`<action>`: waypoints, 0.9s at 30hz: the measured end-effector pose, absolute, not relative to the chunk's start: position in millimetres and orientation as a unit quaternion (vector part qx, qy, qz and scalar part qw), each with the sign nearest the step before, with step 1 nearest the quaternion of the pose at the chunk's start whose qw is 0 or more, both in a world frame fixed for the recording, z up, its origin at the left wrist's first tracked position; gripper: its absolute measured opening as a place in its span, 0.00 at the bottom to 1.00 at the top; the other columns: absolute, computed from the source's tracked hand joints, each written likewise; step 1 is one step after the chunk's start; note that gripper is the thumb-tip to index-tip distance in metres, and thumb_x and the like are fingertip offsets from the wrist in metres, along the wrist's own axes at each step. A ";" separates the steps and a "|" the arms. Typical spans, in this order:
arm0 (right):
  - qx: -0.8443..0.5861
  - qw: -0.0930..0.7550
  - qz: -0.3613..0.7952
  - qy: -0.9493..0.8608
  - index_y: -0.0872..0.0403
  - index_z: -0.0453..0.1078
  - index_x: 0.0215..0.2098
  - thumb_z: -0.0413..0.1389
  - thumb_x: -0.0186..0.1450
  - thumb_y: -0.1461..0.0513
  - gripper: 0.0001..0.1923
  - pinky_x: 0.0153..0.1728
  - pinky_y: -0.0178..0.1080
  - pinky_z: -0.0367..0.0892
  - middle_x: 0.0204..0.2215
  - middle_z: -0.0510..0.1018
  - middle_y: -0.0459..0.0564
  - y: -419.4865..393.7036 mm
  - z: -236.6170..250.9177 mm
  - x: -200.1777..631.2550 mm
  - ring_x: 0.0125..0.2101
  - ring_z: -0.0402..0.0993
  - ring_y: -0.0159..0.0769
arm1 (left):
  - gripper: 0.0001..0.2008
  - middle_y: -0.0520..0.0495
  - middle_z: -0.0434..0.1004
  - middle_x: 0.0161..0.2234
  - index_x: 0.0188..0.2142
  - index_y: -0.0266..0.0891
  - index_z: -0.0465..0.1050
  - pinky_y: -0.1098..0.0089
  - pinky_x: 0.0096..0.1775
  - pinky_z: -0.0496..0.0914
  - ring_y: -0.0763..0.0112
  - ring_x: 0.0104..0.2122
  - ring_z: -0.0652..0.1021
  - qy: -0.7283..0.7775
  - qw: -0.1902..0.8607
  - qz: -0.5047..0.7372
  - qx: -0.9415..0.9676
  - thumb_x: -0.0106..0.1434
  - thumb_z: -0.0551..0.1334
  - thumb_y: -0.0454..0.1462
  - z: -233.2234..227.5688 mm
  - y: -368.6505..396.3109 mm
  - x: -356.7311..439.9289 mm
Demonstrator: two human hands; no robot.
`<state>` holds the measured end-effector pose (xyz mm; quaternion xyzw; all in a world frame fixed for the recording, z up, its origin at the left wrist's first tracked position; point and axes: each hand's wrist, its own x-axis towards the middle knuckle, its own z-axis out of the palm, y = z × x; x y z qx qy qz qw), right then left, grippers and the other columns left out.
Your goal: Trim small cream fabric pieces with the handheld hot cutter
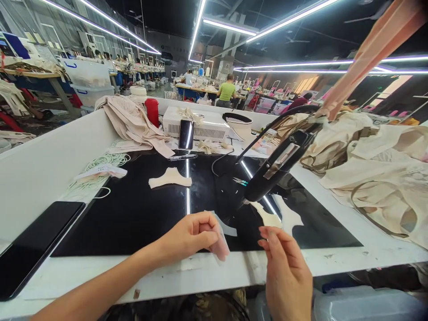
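Your left hand (192,234) pinches a small pink fabric piece (221,247) in closed fingers at the table's near edge (207,272); your right hand (286,272) hovers beside it, fingers loosely spread, holding nothing. Beyond lie 2 cream cut pieces (271,218), (170,178) on the black mat (140,209), then a black tool arm (277,167).

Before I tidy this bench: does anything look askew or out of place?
Mostly loose clutter: a cream fabric piece lies alone on the black work surface, and beige garments are heaped untidily at the right. A phone leans against the white box.
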<state>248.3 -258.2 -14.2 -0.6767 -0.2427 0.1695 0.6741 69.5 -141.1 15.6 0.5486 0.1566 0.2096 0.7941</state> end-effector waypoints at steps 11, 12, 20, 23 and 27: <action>-0.596 0.551 0.316 -0.491 0.48 0.68 0.43 0.52 0.72 0.50 0.12 0.47 0.36 0.69 0.42 0.77 0.47 -252.2 -17.1 214.2 0.44 0.74 0.36 | 0.05 0.53 0.78 0.22 0.35 0.39 0.65 0.76 0.23 0.70 0.75 0.17 0.77 0.218 0.793 0.132 0.553 0.64 0.61 0.37 9.9 -139.4 67.7; -0.597 0.544 0.320 -0.495 0.48 0.68 0.41 0.53 0.72 0.51 0.11 0.44 0.35 0.69 0.38 0.77 0.46 -250.2 -18.5 217.7 0.41 0.74 0.35 | 0.06 0.53 0.78 0.22 0.35 0.39 0.66 0.77 0.23 0.70 0.75 0.17 0.76 0.230 0.786 0.139 0.557 0.64 0.62 0.37 9.3 -138.1 67.9; -0.625 0.491 0.233 -0.561 0.49 0.73 0.37 0.56 0.71 0.55 0.08 0.29 0.32 0.67 0.28 0.74 0.43 -231.2 -26.0 243.7 0.27 0.72 0.31 | 0.12 0.56 0.75 0.28 0.45 0.40 0.68 0.73 0.25 0.73 0.77 0.19 0.74 0.320 0.712 0.232 0.581 0.64 0.64 0.40 -0.6 -129.4 71.4; -0.641 0.460 0.159 -0.594 0.48 0.75 0.39 0.55 0.72 0.58 0.06 0.30 0.32 0.68 0.31 0.77 0.44 -224.3 -25.8 247.3 0.29 0.74 0.31 | 0.14 0.57 0.74 0.32 0.50 0.45 0.67 0.73 0.26 0.72 0.76 0.23 0.75 0.362 0.636 0.245 0.636 0.66 0.63 0.41 -0.6 -128.6 69.5; -0.621 0.420 0.072 -0.658 0.49 0.75 0.43 0.53 0.73 0.62 0.08 0.37 0.32 0.71 0.36 0.80 0.46 -217.3 -25.8 249.6 0.35 0.78 0.33 | 0.07 0.59 0.74 0.32 0.47 0.47 0.68 0.73 0.29 0.65 0.76 0.25 0.73 0.402 0.424 0.229 0.779 0.69 0.60 0.39 -0.9 -127.3 67.9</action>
